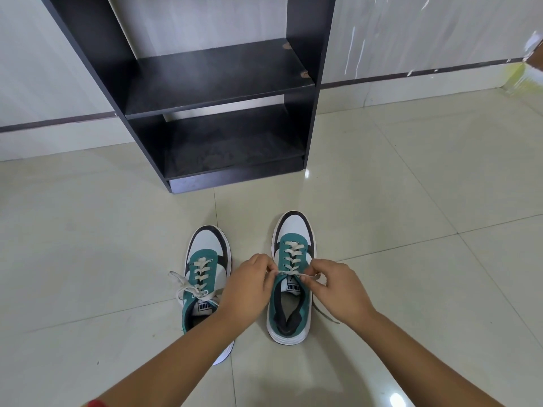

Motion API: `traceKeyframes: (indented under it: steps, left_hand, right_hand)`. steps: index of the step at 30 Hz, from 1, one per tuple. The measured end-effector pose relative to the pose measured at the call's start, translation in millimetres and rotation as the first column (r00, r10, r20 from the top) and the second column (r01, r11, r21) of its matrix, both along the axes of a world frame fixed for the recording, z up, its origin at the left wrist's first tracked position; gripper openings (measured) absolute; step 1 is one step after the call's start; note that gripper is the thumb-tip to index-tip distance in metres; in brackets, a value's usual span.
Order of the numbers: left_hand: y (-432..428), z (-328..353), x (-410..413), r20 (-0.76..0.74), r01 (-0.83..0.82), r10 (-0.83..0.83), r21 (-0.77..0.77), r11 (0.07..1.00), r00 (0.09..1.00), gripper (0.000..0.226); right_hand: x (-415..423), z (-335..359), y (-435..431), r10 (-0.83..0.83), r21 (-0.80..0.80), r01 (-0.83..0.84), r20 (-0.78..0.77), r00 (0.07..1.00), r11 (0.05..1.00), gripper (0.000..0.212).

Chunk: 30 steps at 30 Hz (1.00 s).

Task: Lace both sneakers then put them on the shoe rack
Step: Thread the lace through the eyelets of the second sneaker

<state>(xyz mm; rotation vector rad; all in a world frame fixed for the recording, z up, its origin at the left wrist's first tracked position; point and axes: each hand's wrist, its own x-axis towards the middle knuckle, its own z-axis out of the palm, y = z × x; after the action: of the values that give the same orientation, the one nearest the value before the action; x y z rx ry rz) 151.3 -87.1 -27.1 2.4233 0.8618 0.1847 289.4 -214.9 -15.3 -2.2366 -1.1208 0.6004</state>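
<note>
Two white, teal and black sneakers stand side by side on the tiled floor, toes pointing at the rack. The left sneaker (205,259) has its cream lace tied in a bow lying over its left side. The right sneaker (293,239) is laced up to the top eyelets. My left hand (249,286) pinches one end of the right sneaker's lace (292,273) at its tongue. My right hand (338,289) pinches the other end, and a loose tail trails to the floor on the right. The dark shoe rack (217,83) stands just beyond.
The rack has two bare dark shelves and stands against a pale wall with a dark skirting stripe (411,73). Glossy beige floor tiles (411,201) spread all around the sneakers. A red band shows on my left forearm (97,403).
</note>
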Motion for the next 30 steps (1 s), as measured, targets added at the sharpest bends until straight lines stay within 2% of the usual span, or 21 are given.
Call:
traceKeyframes:
  steps: [5,9,14,17,22,27,28,29,30]
  left_hand:
    - [4,-3,1,-0.063,0.018,-0.012,0.088,0.996,0.998,0.018]
    - [11,-6,-2,-0.139,0.054,-0.031,0.162,0.985,0.990,0.018]
    - [7,-7,-6,-0.170,0.056,-0.030,0.147,0.987,0.985,0.022]
    - [10,-11,-8,-0.182,0.035,-0.006,0.159,0.987,0.983,0.022]
    - [10,-13,-6,-0.189,0.026,0.000,0.135,0.990,0.982,0.021]
    - [19,-14,-9,-0.240,0.045,-0.025,0.078,0.996,0.970,0.028]
    - [19,-13,-10,-0.179,0.026,-0.023,0.014,1.000,0.984,0.029]
    - [17,-10,-9,-0.079,-0.021,0.010,-0.127,0.992,0.997,0.029]
    - [14,-4,-8,0.020,-0.078,0.090,-0.335,0.939,0.996,0.028]
  right_hand:
    - [3,-3,2,-0.202,-0.009,0.208,-0.297,0.933,0.978,0.023]
    - [8,-6,4,-0.287,-0.019,0.324,-0.513,0.809,0.946,0.024]
    - [7,-14,1,-0.368,-0.060,0.431,-0.632,0.682,0.901,0.019]
    - [5,-19,1,-0.391,-0.057,0.473,-0.654,0.648,0.879,0.021]
    - [6,-18,1,-0.387,-0.056,0.455,-0.624,0.679,0.889,0.024]
    - [12,-13,-5,-0.257,-0.061,0.256,-0.425,0.868,0.965,0.021]
    - [12,-11,-6,-0.220,-0.035,0.227,-0.419,0.881,0.973,0.021]
    - [11,-8,-6,-0.189,0.007,0.213,-0.430,0.883,0.977,0.022]
    - [10,-4,-5,-0.167,0.053,0.216,-0.464,0.870,0.975,0.024]
